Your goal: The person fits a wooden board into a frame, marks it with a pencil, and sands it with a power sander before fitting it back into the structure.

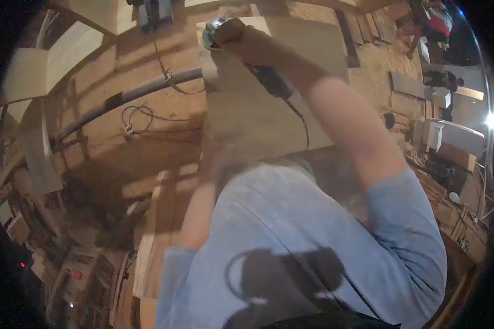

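My right hand (pixel 232 33) is stretched to the far left corner of a pale wooden board (pixel 244 112), with its fingers wrapped round an angle grinder (pixel 273 82). The grinder's metal head and a yellowish disc (pixel 209 41) show beyond the fingers, at the board's edge. A dark power cord (pixel 303 119) trails from its body back over the board towards me. My left hand (pixel 220 156) is low by the board's near left edge, smeared by motion. Its fingers cannot be made out, nor whether it touches the board.
Left of the board, a thick grey hose (pixel 134 92) and a looped cable (pixel 140 116) lie over a wooden surface. A dark machine (pixel 155 15) stands at the top. Stacked planks (pixel 158 219) are at my left. Other people (pixel 436 24) are at the far right among boards.
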Demonstrator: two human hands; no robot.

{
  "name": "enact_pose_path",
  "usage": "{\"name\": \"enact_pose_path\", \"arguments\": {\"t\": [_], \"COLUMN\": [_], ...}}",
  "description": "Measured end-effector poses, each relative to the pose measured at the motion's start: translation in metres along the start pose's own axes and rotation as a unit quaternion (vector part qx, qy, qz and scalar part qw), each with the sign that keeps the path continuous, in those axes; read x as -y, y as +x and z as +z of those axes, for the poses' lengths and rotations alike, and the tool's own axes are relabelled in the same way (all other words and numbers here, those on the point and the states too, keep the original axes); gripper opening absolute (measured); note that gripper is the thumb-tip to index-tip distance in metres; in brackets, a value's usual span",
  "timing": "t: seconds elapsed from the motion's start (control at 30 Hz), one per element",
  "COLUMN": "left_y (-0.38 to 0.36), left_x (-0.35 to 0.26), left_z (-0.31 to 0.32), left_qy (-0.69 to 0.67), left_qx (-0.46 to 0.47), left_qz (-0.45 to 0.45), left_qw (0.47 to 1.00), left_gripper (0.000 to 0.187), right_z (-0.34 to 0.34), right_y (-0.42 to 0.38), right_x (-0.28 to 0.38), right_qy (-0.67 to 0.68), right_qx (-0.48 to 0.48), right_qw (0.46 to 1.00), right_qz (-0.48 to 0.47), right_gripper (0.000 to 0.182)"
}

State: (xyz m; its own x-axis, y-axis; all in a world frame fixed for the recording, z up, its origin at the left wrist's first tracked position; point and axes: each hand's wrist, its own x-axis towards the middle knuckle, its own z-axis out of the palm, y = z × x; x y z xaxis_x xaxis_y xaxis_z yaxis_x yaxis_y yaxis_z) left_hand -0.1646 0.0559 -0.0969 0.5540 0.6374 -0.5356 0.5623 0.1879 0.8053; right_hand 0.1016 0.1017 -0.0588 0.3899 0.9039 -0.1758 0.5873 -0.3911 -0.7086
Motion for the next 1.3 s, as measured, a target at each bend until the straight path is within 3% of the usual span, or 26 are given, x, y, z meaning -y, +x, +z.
{"name": "enact_pose_path", "arguments": {"t": [0.07, 0.13, 0.23, 0.3, 0.37, 0.4, 0.47, 0.6, 0.63, 0.7, 0.77, 0.87, 0.9, 0.93, 0.97, 1.0, 1.03, 1.07, 1.1, 1.2, 1.27, 1.3], "left_y": [-0.010, 0.008, 0.017, 0.007, -0.020, -0.019, -0.011, -0.010, -0.006, 0.004, 0.013, 0.020, 0.015, 0.006, 0.001, 0.002, 0.005, 0.005, 0.006, -0.010, -0.021, -0.016], "left_x": [-0.028, 0.015, 0.043, 0.024, -0.034, -0.028, -0.016, 0.015, 0.022, 0.035, 0.050, 0.073, 0.052, 0.014, -0.007, 0.006, 0.030, 0.033, 0.033, 0.005, -0.004, -0.014], "left_z": [-0.013, 0.004, 0.012, 0.008, -0.005, -0.001, 0.006, 0.011, 0.009, 0.009, 0.007, 0.004, 0.007, 0.012, 0.015, 0.012, 0.006, 0.001, -0.002, 0.008, -0.001, 0.000], "left_qy": [-0.077, -0.075, -0.039, -0.002, -0.192, -0.189, -0.084, 0.123, 0.174, 0.277, 0.374, 0.508, 0.510, 0.261, -0.020, -0.020, 0.264, 0.520, 0.521, 0.384, 0.274, 0.214], "left_qx": [0.044, 0.037, 0.040, 0.048, 0.044, 0.048, 0.042, 0.033, 0.028, 0.013, -0.009, -0.048, -0.049, -0.014, 0.022, 0.020, 0.017, 0.011, 0.005, 0.008, 0.004, 0.003], "left_qz": [0.025, 0.017, -0.004, -0.017, 0.028, 0.030, 0.072, 0.172, 0.196, 0.245, 0.284, 0.324, 0.323, 0.152, -0.035, -0.035, 0.140, 0.297, 0.295, 0.153, 0.045, -0.009], "left_qw": [0.996, 0.996, 0.998, 0.999, 0.980, 0.980, 0.993, 0.977, 0.964, 0.929, 0.883, 0.796, 0.795, 0.953, 0.999, 0.999, 0.954, 0.801, 0.801, 0.910, 0.961, 0.977], "left_gripper": [0.041, 0.040, 0.046, 0.052, 0.063, 0.063, 0.063, 0.064, 0.064, 0.065, 0.065, 0.066, 0.066, 0.066, 0.066, 0.066, 0.065, 0.064, 0.064, 0.059, 0.055, 0.054], "right_z": [0.033, 0.065, 0.041, 0.025, -0.005, -0.017, -0.047, -0.064, -0.070, -0.093, -0.119, -0.143, -0.149, -0.152, -0.154, -0.160, -0.165, -0.167, -0.168, -0.164, -0.154, -0.138], "right_y": [0.039, 0.092, 0.062, 0.049, 0.011, -0.002, -0.026, -0.042, -0.046, -0.062, -0.082, -0.104, -0.106, -0.106, -0.107, -0.111, -0.114, -0.116, -0.115, -0.107, -0.100, -0.088], "right_x": [-0.030, -0.076, -0.055, -0.039, -0.030, -0.023, -0.012, -0.082, -0.098, -0.114, -0.124, -0.154, -0.180, -0.216, -0.237, -0.235, -0.232, -0.227, -0.221, -0.181, -0.119, -0.116], "right_qy": [-0.045, 0.033, 0.035, 0.039, 0.044, 0.046, 0.048, 0.102, 0.099, 0.098, -0.024, -0.031, -0.028, 0.000, 0.027, 0.028, 0.045, 0.062, 0.063, -0.015, 0.073, 0.071], "right_qx": [0.005, 0.008, 0.012, 0.018, 0.022, 0.023, 0.018, -0.054, -0.062, -0.079, -0.090, -0.143, -0.142, -0.151, -0.159, -0.158, -0.156, -0.153, -0.152, -0.154, -0.110, -0.098], "right_qw": [0.999, 0.963, 0.980, 0.990, 0.997, 0.998, 0.998, 0.993, 0.991, 0.984, 0.975, 0.982, 0.982, 0.985, 0.985, 0.986, 0.980, 0.971, 0.972, 0.964, 0.948, 0.952], "right_qz": [-0.013, -0.266, -0.198, -0.131, -0.063, -0.028, 0.042, 0.017, 0.070, 0.124, 0.200, 0.123, 0.122, 0.089, 0.055, 0.053, 0.113, 0.173, 0.167, 0.218, 0.290, 0.283], "right_gripper": [0.026, 0.032, 0.031, 0.031, 0.030, 0.030, 0.030, 0.034, 0.034, 0.035, 0.037, 0.036, 0.036, 0.035, 0.034, 0.034, 0.033, 0.032, 0.032, 0.034, 0.039, 0.039]}}
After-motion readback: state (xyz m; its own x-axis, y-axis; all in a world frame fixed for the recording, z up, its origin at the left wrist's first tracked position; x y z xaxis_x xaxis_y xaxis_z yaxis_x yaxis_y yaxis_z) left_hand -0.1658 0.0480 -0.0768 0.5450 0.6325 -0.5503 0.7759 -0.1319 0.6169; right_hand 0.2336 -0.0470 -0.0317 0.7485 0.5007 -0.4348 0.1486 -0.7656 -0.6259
